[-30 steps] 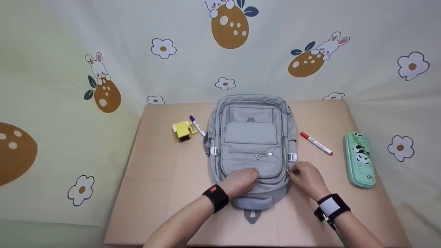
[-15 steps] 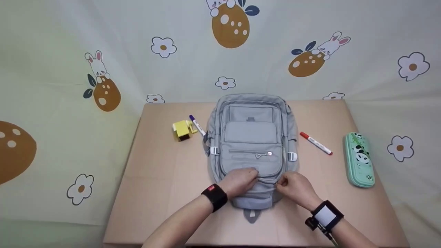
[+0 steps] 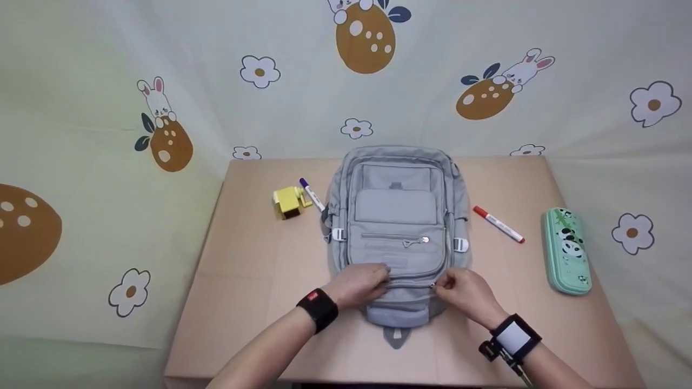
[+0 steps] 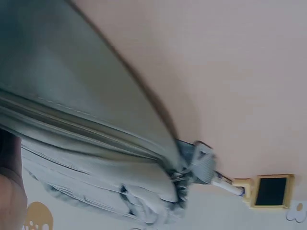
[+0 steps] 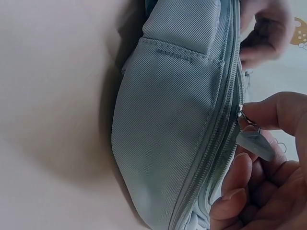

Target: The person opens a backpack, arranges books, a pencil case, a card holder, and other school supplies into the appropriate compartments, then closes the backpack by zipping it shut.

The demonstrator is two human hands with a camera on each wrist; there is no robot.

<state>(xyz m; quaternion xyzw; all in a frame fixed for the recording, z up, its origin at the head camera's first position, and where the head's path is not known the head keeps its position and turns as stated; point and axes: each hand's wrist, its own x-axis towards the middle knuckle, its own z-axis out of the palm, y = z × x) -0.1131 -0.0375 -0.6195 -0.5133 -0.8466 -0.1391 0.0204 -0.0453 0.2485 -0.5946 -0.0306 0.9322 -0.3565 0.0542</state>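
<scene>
A grey backpack point(image 3: 394, 208) lies front side up on the table, its top toward the wall. My right hand point(image 3: 467, 294) pinches the zipper pull point(image 5: 255, 144) at the bag's lower right curve, thumb against the slider and fingers curled beneath the tab. Along that stretch the zipper teeth point(image 5: 216, 136) show in the right wrist view. My left hand point(image 3: 357, 285) grips the lower front of the bag with curled fingers, close to the zipper line. Only a dark edge of the left hand point(image 4: 12, 196) appears in the left wrist view; its fingertips are hidden there.
Left of the bag stand a yellow crank sharpener point(image 3: 288, 201) and a purple-capped marker point(image 3: 312, 194). A red marker point(image 3: 498, 223) and a green panda pencil case point(image 3: 567, 251) lie to the right. Behind the table point(image 3: 243, 324) hangs a printed cloth point(image 3: 303, 108).
My right hand has travelled down and left round the bag's lower corner with the zipper pull. Lately my left hand has slid a little left along the bag's lower front.
</scene>
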